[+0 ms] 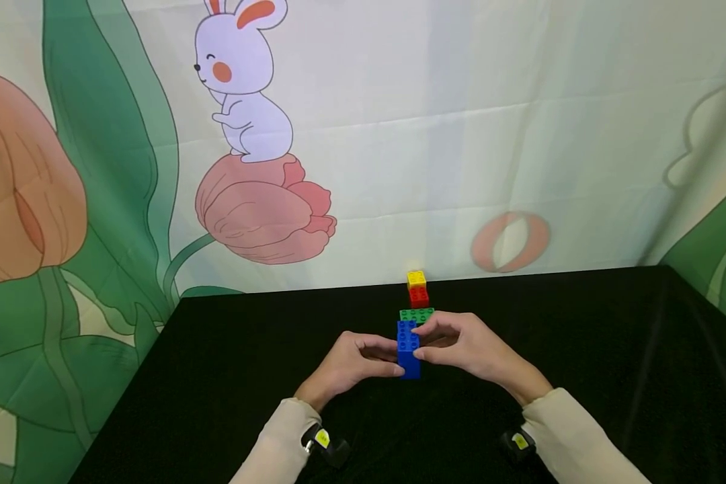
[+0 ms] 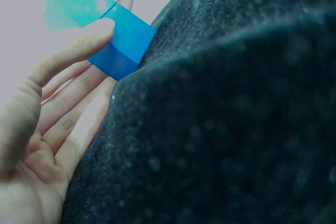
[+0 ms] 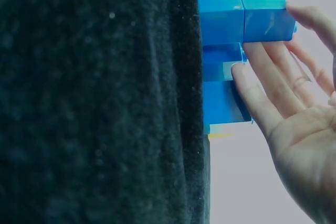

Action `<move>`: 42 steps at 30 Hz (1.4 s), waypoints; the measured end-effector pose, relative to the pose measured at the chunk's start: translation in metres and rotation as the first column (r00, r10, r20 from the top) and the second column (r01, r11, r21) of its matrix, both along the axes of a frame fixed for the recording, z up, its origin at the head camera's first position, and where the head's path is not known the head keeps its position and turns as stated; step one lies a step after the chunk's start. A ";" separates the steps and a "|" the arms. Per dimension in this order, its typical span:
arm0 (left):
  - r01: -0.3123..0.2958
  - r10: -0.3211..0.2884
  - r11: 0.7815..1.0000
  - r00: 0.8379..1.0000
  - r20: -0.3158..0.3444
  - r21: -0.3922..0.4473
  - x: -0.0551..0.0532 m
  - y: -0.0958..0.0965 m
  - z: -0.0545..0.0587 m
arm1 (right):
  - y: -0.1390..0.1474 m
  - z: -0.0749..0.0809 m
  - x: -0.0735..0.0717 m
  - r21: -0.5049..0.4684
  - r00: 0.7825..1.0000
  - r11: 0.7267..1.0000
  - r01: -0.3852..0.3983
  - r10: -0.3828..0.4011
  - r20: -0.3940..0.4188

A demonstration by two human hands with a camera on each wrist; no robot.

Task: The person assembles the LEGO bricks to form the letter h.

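Observation:
Two blue building bricks stand one on the other on the black cloth, the upper brick joined to the lower brick along a thin seam. From the left, my left hand holds them, its thumb across the near face by the seam and the fingers along the far side. My right hand pinches the upper brick from the right, thumb on its near upper edge. In the head view, a green brick shows just behind the blue ones.
Farther back stand a red brick and a yellow brick, in line with the others. A black cloth covers the table. Behind its back edge hangs a pale curtain printed with a rabbit and flowers.

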State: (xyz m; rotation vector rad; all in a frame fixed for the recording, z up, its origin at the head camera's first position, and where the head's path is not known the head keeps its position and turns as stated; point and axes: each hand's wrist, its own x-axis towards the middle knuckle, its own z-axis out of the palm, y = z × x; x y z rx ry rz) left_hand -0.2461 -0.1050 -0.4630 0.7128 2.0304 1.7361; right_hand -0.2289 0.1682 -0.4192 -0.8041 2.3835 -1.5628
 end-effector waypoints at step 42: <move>-0.033 0.031 0.999 0.991 -0.126 -0.014 0.002 -0.002 0.007 | 0.002 0.008 0.006 -0.032 0.997 0.997 0.075 -0.074 0.014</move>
